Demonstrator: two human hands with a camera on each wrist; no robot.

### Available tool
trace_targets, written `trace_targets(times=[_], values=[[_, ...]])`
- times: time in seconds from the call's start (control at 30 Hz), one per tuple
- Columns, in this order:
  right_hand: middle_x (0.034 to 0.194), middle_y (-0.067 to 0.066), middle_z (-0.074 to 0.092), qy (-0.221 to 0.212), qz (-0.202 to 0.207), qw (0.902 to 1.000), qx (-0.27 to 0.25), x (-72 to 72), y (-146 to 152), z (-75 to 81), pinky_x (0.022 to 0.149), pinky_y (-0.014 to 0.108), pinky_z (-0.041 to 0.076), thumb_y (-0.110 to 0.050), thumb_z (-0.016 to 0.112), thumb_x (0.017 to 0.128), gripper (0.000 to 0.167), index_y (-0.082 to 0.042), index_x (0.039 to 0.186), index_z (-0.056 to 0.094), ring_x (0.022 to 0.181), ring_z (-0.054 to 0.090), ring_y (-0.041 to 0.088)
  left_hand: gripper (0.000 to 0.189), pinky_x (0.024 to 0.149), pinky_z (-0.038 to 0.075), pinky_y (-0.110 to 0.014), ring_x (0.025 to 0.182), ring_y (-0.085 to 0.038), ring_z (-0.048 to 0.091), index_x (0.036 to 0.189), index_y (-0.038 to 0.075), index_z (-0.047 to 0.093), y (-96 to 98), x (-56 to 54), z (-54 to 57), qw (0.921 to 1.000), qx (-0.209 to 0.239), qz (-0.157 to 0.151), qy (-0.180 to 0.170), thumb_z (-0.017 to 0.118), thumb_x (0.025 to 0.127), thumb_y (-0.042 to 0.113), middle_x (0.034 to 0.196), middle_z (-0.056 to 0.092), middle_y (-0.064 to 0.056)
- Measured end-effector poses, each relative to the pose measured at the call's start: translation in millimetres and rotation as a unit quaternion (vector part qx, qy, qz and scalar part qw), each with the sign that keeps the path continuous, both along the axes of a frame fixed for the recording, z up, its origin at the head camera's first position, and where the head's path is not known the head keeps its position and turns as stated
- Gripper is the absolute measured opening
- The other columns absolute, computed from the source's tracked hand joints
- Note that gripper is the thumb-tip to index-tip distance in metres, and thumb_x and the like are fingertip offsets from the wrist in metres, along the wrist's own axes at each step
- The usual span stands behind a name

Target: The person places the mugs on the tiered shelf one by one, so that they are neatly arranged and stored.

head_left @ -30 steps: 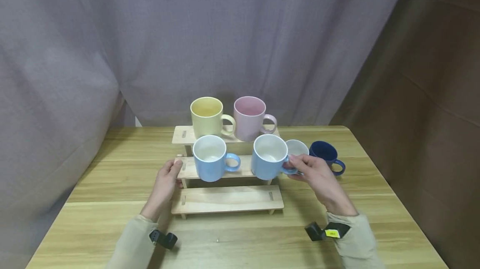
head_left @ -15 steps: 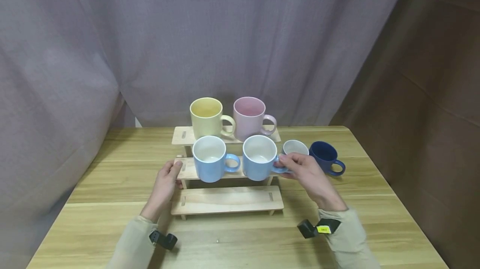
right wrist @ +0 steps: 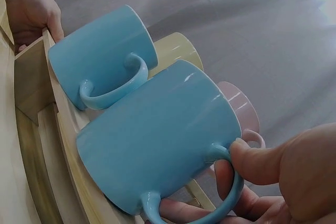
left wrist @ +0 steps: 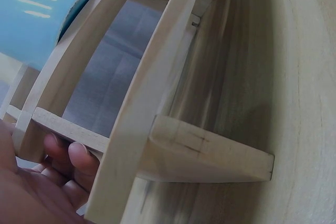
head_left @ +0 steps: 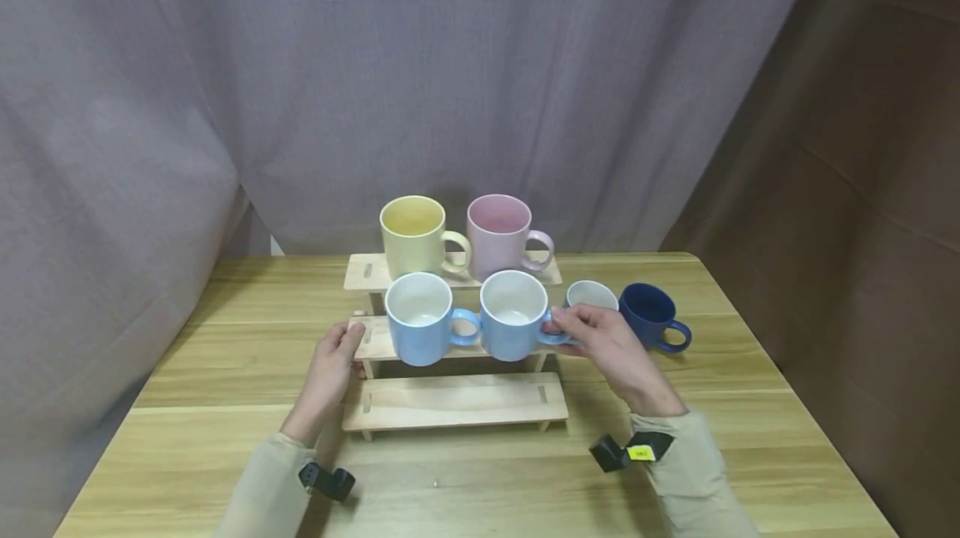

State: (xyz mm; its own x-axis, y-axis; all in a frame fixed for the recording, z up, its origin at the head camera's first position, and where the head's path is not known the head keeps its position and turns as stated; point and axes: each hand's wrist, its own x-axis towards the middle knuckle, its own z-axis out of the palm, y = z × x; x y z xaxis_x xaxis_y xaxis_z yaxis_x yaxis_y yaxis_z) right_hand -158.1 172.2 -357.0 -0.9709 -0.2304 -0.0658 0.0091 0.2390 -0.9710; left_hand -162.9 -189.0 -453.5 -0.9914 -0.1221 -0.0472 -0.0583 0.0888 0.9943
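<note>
My right hand (head_left: 615,354) pinches the handle of a light blue mug (head_left: 513,317), white inside, which stands upright at the right part of the middle shelf (head_left: 468,350). In the right wrist view the thumb and fingers curl round that mug's handle (right wrist: 231,182). A second light blue mug (head_left: 418,321) stands just left of it, its handle pointing right. At the middle shelf's left end my left hand (head_left: 330,363) grips the wooden stepped rack, thumb on top. The left wrist view shows its fingers curled under the shelf end (left wrist: 79,156).
A yellow mug (head_left: 412,246) and a pink mug (head_left: 497,250) stand on the top shelf (head_left: 363,271). The low front shelf (head_left: 457,400) bears nothing. Right of the rack, a white-lined cup (head_left: 591,294) and a dark blue mug (head_left: 647,313) stand on the wooden table (head_left: 750,438).
My right hand has shifted the held light blue mug left along the middle shelf, close to the other light blue mug. My left hand has stayed on the rack.
</note>
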Motion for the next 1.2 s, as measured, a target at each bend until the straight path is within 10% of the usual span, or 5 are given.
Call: trace_targets(times=[1.2], values=[[0.113,0.023,0.062,0.019,-0.019,0.9994,0.023,-6.8,-1.3,-6.2,0.091,0.046,0.052,-0.040,0.050,0.101,0.051,0.009,0.111,0.058,0.108,0.061,0.033,0.045,0.058,0.049,-0.023,0.065,-0.013,0.053,0.124,-0.006,0.051,-1.0,-1.2,-1.9,1.0000,-0.005,0.000,-0.002,0.043,0.105,0.034,0.083,0.057,-0.007]])
